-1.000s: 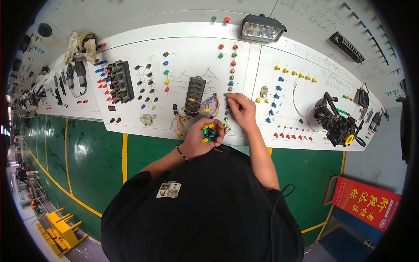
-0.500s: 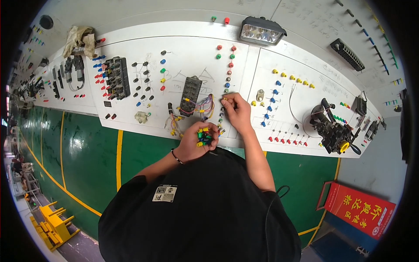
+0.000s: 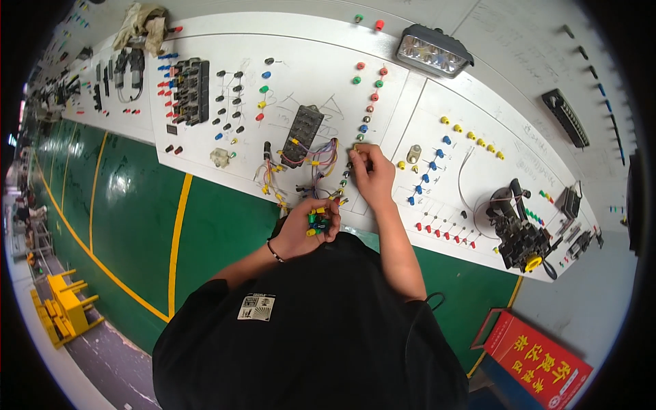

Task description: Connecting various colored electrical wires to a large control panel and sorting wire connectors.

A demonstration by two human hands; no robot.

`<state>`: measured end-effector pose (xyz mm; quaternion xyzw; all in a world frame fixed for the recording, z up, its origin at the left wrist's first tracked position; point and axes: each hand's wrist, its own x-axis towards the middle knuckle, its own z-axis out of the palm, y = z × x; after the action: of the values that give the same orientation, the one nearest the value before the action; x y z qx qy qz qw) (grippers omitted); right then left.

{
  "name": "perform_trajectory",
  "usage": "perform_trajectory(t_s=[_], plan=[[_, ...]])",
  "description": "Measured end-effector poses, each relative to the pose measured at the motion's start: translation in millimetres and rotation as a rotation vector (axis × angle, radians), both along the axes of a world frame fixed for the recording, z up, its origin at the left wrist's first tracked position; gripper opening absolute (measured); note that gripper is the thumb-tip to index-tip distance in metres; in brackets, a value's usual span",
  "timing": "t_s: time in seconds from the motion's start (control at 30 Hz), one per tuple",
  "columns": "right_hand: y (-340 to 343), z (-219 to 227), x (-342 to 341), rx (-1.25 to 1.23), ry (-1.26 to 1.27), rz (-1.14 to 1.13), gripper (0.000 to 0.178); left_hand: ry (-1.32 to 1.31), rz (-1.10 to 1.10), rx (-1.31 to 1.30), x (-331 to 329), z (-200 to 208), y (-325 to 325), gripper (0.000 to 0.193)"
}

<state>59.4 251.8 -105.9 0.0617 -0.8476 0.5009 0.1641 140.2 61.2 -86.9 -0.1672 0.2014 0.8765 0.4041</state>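
Observation:
My left hand [image 3: 304, 232] is cupped near the board's front edge, its fingers curled around several small coloured terminal caps [image 3: 318, 222], green, yellow and dark ones among them. My right hand [image 3: 373, 172] reaches onto the white board [image 3: 225, 184], with thumb and forefinger pinched at a column of terminal posts [image 3: 363, 128]. A small yellowish cap [image 3: 356, 147] shows at those fingertips; the fingers partly hide it. More posts run on below the pinch, toward my left hand. Left of my right hand, bundled coloured wires [image 3: 326, 160] come from a black fuse box [image 3: 303, 135].
A lamp [image 3: 434, 53] sits at the board's back edge. Blue terminals [image 3: 432, 166] and a black switch assembly [image 3: 523, 232] stand to the right. Another black box [image 3: 190, 91] is at the left. A red sign [image 3: 533, 362] stands on the lower right, a yellow rack [image 3: 65, 307] lower left.
The whole view has turned slightly, so the board slopes down more to the right. My right fingers stay pinched at the post column; my left hand still holds the caps.

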Motion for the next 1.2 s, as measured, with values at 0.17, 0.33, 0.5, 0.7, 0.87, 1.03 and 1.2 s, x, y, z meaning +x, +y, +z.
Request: perform_trajectory(t_s=[0.17,0.33,0.5,0.7,0.87,1.03,1.2], plan=[[4.0,1.3,-6.8,0.102,0.255,0.11,0.019,-0.072,0.083,-0.095,27.4,-8.5,3.1,0.029],[-3.7,-1.2,-4.6,0.017,0.166,0.026,0.018,-0.127,0.158,-0.125,40.8,1.0,-3.5,0.025],[-5.7,-6.9,2.6,-0.005,0.062,-0.084,0.019,-0.104,0.138,-0.099,48.2,1.3,-20.6,0.023],[-7.0,-4.9,2.5,0.017,0.162,-0.026,0.019,-0.106,0.147,-0.055,53.2,-10.0,-47.4,0.022],[-10.1,-14.7,5.0,-0.15,0.032,-0.14,0.011,-0.117,0.11,0.018,62.5,-24.6,-63.6,0.022],[-6.5,-9.5,3.3,-0.121,0.079,-0.031,0.015,-0.083,0.08,0.071,56.4,-27.1,-84.1,0.022],[-9.3,-11.7,3.7,-0.14,0.009,-0.08,0.018,-0.082,0.089,0.037,52.2,-32.7,-89.7,0.021]])
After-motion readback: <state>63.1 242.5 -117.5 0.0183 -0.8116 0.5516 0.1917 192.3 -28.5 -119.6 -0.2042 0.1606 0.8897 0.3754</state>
